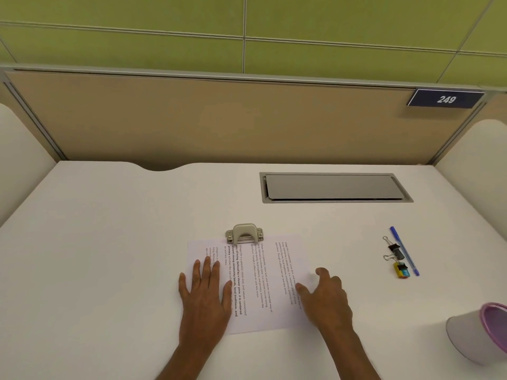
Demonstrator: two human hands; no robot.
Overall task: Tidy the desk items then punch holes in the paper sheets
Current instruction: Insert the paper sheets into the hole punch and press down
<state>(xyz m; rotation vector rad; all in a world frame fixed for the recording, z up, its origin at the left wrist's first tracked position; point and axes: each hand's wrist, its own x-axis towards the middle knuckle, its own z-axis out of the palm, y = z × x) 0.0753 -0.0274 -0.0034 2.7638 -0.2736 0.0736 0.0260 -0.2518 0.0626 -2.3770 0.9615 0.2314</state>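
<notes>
Nearest on the tabletop [109, 242], left hand [204, 294] lay flat on paper sheets [263, 286], grasping nothing; right hand [326, 294] rested loosely, fingers released. Advice: square far edge fully into the one hole punch [244, 233] before pressing. Right: one pen [403, 250], two binder clips [395, 252].

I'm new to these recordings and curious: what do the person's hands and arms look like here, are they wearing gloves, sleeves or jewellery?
Both are bare. The left hand and the right hand have no gloves, and I can see no rings, watch or bracelet. The forearms are uncovered right down to the bottom edge of the picture, so no sleeve shows. Nails look short and unpainted, though the picture is too soft to be sure.
</notes>
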